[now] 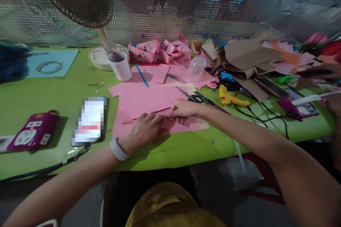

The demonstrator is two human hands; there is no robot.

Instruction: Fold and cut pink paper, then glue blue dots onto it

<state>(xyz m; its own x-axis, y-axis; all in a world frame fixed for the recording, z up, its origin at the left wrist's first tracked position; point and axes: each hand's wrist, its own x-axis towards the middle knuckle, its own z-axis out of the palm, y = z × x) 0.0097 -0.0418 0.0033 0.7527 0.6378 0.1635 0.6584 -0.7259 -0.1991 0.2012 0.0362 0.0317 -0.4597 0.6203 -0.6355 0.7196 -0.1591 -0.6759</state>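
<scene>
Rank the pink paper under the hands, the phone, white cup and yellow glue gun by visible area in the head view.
1. Pink paper, though partly covered
2. Phone
3. White cup
4. Yellow glue gun

Pink paper (pixel 149 98); green tabletop (pixel 64 94); yellow glue gun (pixel 225 95); pink folded shapes (pixel 149 50), blue-dotted.

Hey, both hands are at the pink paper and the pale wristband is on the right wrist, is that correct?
Not quite: the head view shows the pale wristband on the left wrist, not the right. The left hand and right hand are indeed both at the pink paper.
</scene>
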